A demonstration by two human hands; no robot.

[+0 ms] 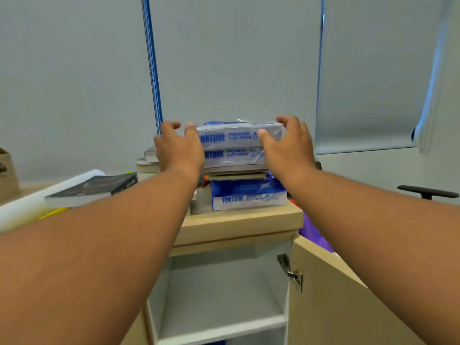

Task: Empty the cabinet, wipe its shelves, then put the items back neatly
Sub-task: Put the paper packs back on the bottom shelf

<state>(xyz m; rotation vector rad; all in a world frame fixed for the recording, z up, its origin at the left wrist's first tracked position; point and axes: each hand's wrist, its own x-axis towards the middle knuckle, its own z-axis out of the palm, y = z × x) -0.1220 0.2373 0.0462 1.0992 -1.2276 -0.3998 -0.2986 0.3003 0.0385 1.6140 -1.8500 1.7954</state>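
**Fingers curled on the top ream**

Fingers of the right hand hook over the top right corner of a white-and-blue plastic-wrapped ream of copy paper, thumb pressed on its front face. The left hand grips the ream's left end, thumb at the corner and fingers curled behind.

- Nearest: open light-wood cabinet, white shelves bare where visible. Its door stands swung out to the right on a metal hinge.
- On the cabinet's top: a blue-topped ream, thin flat books on that, then a second wrapped ream, then the held ream topmost.
- Held ream: lies flat and level, long axis running left to right, long printed edge facing the camera, blue "FORTUNE" lettering upright. Wrapper glossy and creased on top.
- Left: a dark paperback book resting on a white paper roll.
- Far: grey roller blinds.
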